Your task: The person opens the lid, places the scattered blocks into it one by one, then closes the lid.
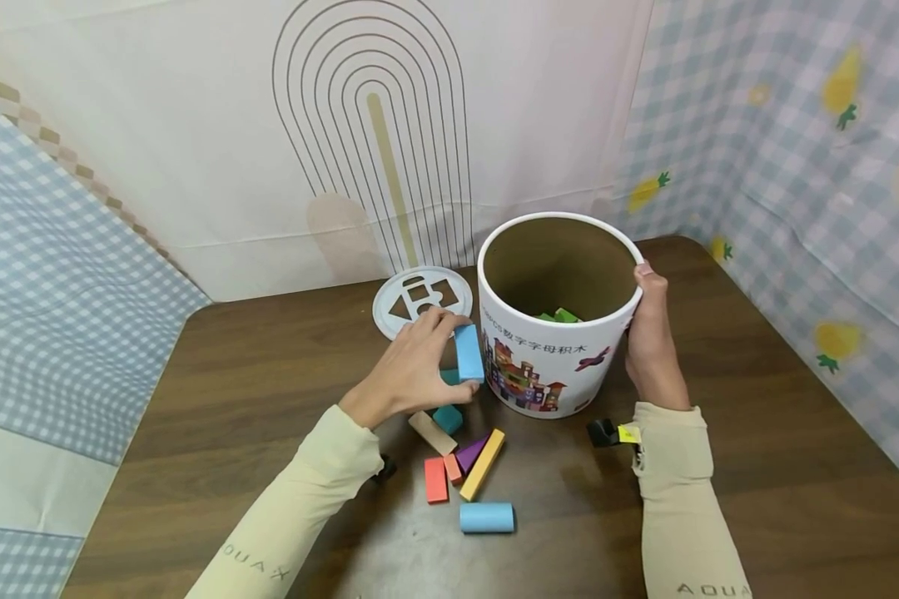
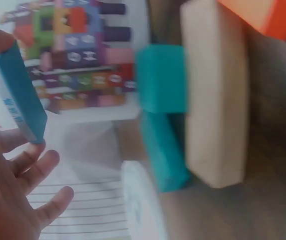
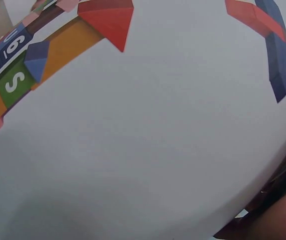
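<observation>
Blue block (image 1: 469, 353) above brown table (image 1: 270, 391), cloths (image 1: 195, 166) around

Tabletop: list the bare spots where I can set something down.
The tabletop is bare left of the left sleeve, right of the right sleeve, and between the right sleeve and the blue cylinder. It's crowded to the near left of the white bucket, where loose blocks cluster near the left hand.

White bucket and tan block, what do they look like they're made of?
White bucket: perhaps cardboard, given its brown inside, with a smooth, printed outer wall; plastic is possible. Tan block: probably unpainted wood, matte, judging by its plain beige faces.
</observation>
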Action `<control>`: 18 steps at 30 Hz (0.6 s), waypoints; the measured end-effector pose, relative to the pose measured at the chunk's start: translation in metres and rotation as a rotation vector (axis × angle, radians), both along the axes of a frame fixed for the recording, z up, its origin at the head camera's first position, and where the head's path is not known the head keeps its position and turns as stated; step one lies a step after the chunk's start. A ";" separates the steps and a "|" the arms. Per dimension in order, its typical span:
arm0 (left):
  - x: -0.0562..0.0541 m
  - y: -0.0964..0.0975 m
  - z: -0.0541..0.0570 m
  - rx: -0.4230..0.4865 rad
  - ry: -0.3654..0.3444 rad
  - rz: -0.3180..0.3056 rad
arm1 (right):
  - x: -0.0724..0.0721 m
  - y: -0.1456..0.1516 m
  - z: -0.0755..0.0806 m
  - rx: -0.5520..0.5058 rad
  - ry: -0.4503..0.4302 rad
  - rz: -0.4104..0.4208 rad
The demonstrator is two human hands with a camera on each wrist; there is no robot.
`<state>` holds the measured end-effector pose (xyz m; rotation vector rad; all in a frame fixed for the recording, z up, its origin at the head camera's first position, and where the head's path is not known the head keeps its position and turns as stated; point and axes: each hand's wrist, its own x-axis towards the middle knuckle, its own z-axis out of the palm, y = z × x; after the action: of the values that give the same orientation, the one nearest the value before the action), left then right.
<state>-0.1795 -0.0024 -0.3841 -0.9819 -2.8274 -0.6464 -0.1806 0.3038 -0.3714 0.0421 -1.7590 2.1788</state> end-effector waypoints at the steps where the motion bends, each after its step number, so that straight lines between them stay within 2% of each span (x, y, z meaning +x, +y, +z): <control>1: 0.002 0.000 0.005 0.029 0.008 -0.007 | 0.000 0.000 0.000 0.001 -0.002 0.000; 7: 0.009 0.001 0.034 0.249 0.064 -0.037 | 0.001 0.002 0.001 0.014 -0.010 0.012; 13: 0.006 0.017 0.063 0.484 0.196 -0.129 | 0.002 0.003 0.002 -0.007 -0.018 -0.007; 15: 0.003 0.027 0.072 0.509 0.200 -0.145 | 0.003 0.004 0.002 -0.015 -0.023 -0.019; 18: -0.003 0.043 0.086 0.490 0.143 -0.156 | 0.003 0.004 0.001 -0.029 -0.025 -0.030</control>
<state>-0.1822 0.0402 -0.2986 -1.0982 -2.3125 -1.1604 -0.1777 0.3082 -0.3702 -0.0186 -1.7298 2.1924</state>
